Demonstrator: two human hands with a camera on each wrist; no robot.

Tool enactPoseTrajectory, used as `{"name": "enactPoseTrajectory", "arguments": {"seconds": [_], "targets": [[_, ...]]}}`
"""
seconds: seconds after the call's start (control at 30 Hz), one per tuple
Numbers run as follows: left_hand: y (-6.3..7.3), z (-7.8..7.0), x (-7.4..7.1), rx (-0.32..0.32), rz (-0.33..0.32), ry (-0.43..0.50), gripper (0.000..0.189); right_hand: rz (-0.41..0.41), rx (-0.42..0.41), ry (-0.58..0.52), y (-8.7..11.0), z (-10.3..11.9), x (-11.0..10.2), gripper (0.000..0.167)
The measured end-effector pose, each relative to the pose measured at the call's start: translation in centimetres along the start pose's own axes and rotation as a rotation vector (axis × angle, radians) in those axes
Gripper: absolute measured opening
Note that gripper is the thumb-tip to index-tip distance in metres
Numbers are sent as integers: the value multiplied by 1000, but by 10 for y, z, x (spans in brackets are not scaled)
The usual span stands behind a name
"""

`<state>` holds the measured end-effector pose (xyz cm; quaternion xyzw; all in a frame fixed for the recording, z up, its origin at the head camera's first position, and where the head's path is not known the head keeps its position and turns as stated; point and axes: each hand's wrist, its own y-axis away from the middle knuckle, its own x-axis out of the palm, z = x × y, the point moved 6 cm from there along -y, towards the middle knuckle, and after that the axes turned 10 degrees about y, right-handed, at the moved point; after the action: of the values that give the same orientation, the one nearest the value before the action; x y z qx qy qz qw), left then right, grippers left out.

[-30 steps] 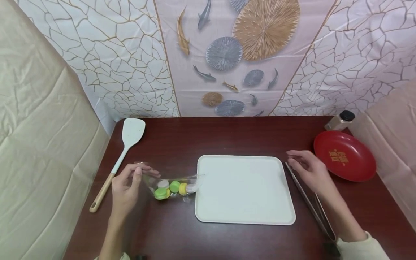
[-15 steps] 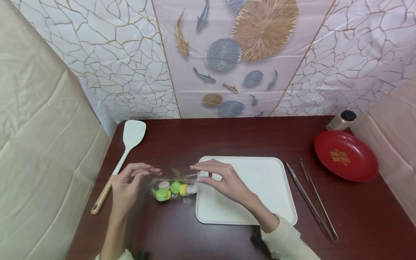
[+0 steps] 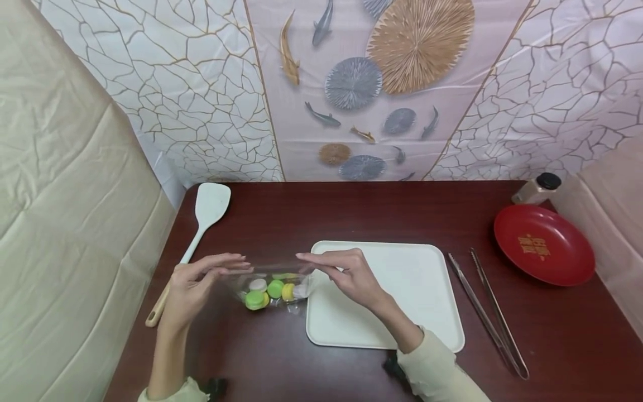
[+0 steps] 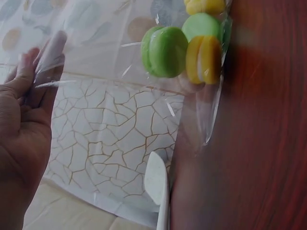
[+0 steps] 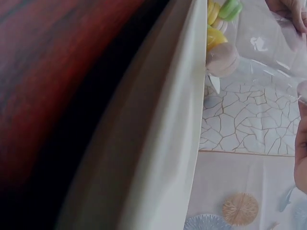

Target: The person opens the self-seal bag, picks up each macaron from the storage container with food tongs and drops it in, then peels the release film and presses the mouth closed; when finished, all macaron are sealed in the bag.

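Note:
A clear plastic bag [image 3: 278,273] with several green, yellow and pale macarons [image 3: 257,300] in its bottom is between my hands. My left hand [image 3: 188,285] pinches the bag's upper left edge between thumb and fingers. At the upper right edge, my right hand [image 3: 349,276] pinches the film over the white tray's [image 3: 402,301] left part. In the left wrist view the left hand [image 4: 29,110] is at the left, with film across its fingertips and green macarons [image 4: 168,50] beyond. The right wrist view shows only part of the right hand [image 5: 301,153], beside the bag.
A white spatula [image 3: 211,204] with a wooden handle lies left of my left hand. Metal tongs [image 3: 489,312] lie spread right of the tray. Farther right are a red oval plate [image 3: 562,245] and a black-lidded jar [image 3: 534,190]. Cloth hangs behind the table.
My right hand has come left from beside the tongs to the bag's right edge and now pinches it. The left hand has stayed at the bag's left edge.

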<state>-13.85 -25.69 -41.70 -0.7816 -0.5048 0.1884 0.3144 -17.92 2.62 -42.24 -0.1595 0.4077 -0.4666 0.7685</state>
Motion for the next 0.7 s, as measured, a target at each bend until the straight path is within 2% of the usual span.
{"name": "enactPoseTrajectory", "arguments": {"seconds": [0.17, 0.3, 0.37, 0.5, 0.6, 0.7], "targets": [[1, -4, -2, 36, 68, -75, 55, 19, -28, -75, 2, -6, 1, 48], [2, -6, -3, 33, 81, -144, 60, 38, -53, -110, 2, -8, 1, 46], [2, -7, -2, 28, 84, -170, 55, 48, -81, -86, 2, -7, 1, 41], [2, -8, 2, 37, 83, -234, 46, 45, -154, 42, 1, 0, -2, 34], [2, -7, 4, 40, 46, -244, 30, 41, -208, 123, 0, 5, -5, 35], [2, -5, 6, 61, -24, -219, 16, 58, -240, 154, -2, 8, -6, 37]]}}
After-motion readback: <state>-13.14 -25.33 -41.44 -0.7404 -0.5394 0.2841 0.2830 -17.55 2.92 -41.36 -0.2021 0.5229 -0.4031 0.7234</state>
